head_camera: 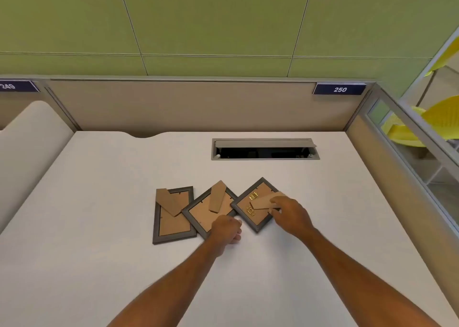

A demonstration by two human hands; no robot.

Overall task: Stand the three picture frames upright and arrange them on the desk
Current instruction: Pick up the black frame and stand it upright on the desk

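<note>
Three grey picture frames lie face down on the white desk (99,227), brown backs up. The left frame (173,224) lies flat with its cardboard stand folded. The middle frame (201,215) overlaps it, its stand lifted a little. The right frame (250,215) sits turned like a diamond, brass hangers showing. My right hand (290,215) pinches the cardboard stand of the right frame. My left hand (227,229) rests curled on the near corner of the middle frame, beside the right frame's edge.
An open cable hatch (265,149) is set into the desk behind the frames. Beige partitions close the back and right sides; a label reading 250 (339,89) hangs on the back one. Yellow chairs (422,123) show beyond the glass at right.
</note>
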